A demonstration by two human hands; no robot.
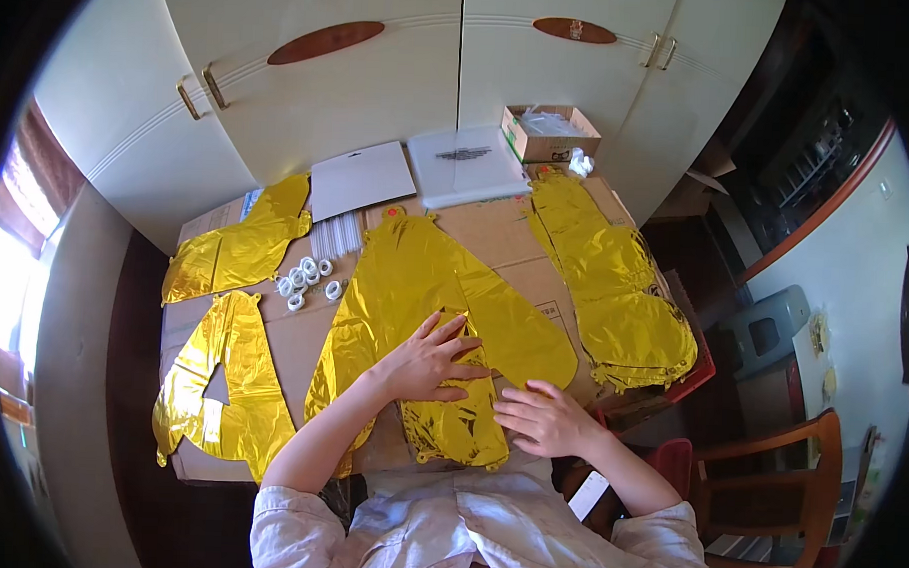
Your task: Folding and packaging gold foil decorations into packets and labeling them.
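**Two hands on gold foil at the middle of the table's near edge**

The left hand [427, 368] is open, palm down, its fingers splayed over the foil. The right hand [548, 423] is loosely bent with parted fingers, its tips at the right border of a narrow foil piece [458, 424]; I see nothing clasped in it. That piece runs lengthwise from under the left hand to the near edge; whether it is part of the larger one, I can't tell.

The large gold foil shape [410, 272] fills the middle of the cardboard-topped table [487, 225]. Its long axis runs from far edge to near edge: the narrow tabbed end, with a red dot, points to the far edge, and it widens toward us.

Toward the near left corner lies a wedge-shaped foil [246, 377] with a triangular opening, narrow end pointing away. Behind it, another foil [241, 241] slants toward the far left corner. A lobed foil [614, 290] stretches along the right edge.

White rings [298, 278] cluster left of the central shape, near some thin white sticks [336, 240]. Along the far edge sit a pale flat sheet [361, 181], a clear packet [465, 174] and a small open carton [569, 149], before cream cupboard doors [381, 91].
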